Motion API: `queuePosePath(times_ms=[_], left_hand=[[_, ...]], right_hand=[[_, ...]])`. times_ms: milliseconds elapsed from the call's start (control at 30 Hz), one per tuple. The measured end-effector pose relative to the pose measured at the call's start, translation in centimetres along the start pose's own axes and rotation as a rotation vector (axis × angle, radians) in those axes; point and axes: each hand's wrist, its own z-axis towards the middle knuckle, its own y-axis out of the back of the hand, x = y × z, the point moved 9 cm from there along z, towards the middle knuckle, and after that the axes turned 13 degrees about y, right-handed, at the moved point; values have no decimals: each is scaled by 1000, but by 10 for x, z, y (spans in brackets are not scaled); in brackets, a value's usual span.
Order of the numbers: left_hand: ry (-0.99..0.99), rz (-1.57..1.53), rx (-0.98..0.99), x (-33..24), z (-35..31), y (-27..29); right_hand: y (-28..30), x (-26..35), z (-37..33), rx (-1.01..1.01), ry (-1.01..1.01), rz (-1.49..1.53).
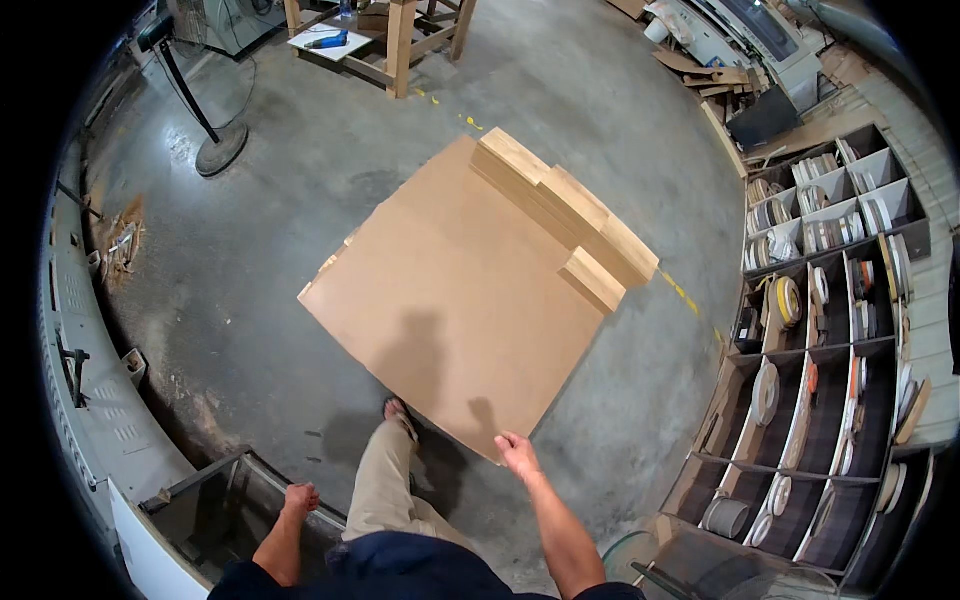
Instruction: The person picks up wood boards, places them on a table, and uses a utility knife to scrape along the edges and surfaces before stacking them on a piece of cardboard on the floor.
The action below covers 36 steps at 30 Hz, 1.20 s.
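My right hand [517, 457] is closed, its fingers curled in. It hangs over the near corner of a large brown board [440, 250], with nothing visible in its grip. The hand's shadow falls on the board apart from the hand. My left hand [302, 498] is also curled shut and empty, close to the rim of a dark open-topped bin [205, 478] at the lower left. Along the board's far right edge lie stacked pale wood strips [570, 205] and a shorter wood block [592, 280]. My sandalled foot [400, 415] stands by the board's near edge.
Shelving [800, 350] with rolls of edge banding lines the right side. A grey machine [110, 400] runs along the left. Farther off are a black stand [222, 150] with a round base and a wooden workbench [400, 50] holding a blue power tool [328, 41].
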Motion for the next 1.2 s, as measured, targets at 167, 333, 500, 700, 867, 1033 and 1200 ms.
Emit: queuePosePath(times_ms=[167,333,500,700,867,1033,1200], left_hand=[[-173,175,120,-5,26,-94],[-360,447,6,-93,-7,-264],[-519,722,-86,-165,-22,-428],[-780,657,-20,-238,-65,-664],[-921,648,-22,-300,-29,-813],[-914,580,-49,-345,-20,-942],[-811,386,-72,-366,30,-1008]], right_hand=[[7,-59,-27,59,-35,-39],[77,-131,-3,-25,-208,-251],[171,-125,81,-51,-189,-266],[283,-181,250,-122,5,-601],[325,-164,436,-74,215,-754],[331,-182,513,79,332,-962],[316,-206,520,155,432,-955]])
